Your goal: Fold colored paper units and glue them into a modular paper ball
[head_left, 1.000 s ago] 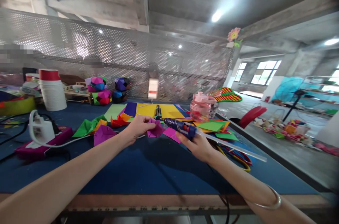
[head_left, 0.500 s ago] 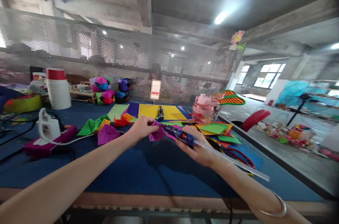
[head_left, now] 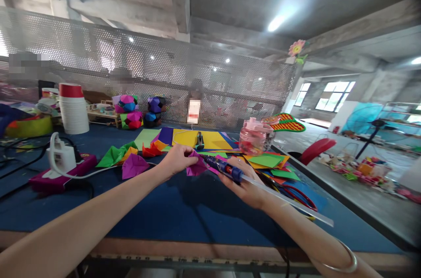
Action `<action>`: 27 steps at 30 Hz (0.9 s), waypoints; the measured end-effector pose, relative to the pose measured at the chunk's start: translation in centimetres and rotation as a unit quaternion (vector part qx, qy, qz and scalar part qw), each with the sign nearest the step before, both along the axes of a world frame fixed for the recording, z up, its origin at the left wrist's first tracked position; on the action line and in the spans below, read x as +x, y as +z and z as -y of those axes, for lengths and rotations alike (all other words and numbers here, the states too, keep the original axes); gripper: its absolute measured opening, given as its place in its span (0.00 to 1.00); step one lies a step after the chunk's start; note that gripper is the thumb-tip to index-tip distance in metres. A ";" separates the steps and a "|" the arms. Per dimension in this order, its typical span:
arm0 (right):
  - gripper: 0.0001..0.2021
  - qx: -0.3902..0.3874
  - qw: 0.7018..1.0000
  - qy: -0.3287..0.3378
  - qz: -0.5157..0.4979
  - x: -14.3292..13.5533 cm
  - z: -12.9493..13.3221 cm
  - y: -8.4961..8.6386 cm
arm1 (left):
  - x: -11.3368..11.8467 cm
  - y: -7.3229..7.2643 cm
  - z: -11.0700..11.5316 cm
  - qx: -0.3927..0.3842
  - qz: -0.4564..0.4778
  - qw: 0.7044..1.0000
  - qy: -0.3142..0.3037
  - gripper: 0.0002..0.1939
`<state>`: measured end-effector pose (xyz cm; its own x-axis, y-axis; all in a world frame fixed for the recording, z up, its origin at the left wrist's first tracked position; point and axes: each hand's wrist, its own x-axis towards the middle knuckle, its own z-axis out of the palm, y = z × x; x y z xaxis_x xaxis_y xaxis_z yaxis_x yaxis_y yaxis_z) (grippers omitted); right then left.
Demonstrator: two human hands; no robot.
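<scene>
The small folded purple paper piece (head_left: pixel 196 166) is held above the blue table (head_left: pixel 148 212), left of and nearer than the pink translucent plastic jar (head_left: pixel 252 140). The left hand (head_left: pixel 179 159) pinches it. Nearer than the jar, the right hand (head_left: pixel 247 185) grasps a dark-blue glue gun (head_left: pixel 226 169), nozzle at the piece; whether they touch is unclear. White paper cups (head_left: pixel 74 115) stand far left of the jar.
</scene>
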<state>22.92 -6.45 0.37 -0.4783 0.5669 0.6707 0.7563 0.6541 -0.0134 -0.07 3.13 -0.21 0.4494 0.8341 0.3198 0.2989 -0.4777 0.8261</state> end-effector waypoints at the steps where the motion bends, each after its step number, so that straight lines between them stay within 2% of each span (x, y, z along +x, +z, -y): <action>1: 0.10 0.003 1.000 -0.001 0.001 0.0 0.0 -0.1 | 0.0 0.0 0.0 0.001 -0.002 1.000 0.001 0.12; 7: 0.11 0.013 1.000 -0.004 -0.003 0.2 -0.1 -0.4 | -0.1 -0.1 -0.1 0.007 -0.006 1.000 0.006 0.13; 20: 0.10 -0.021 1.000 -0.016 -0.008 -0.2 0.3 0.2 | -0.1 0.4 0.3 0.004 0.009 1.000 0.019 0.13; 27: 0.10 -0.048 0.999 -0.027 -0.003 -0.1 0.2 0.3 | -0.3 -0.1 -0.5 0.029 0.002 0.999 0.022 0.14</action>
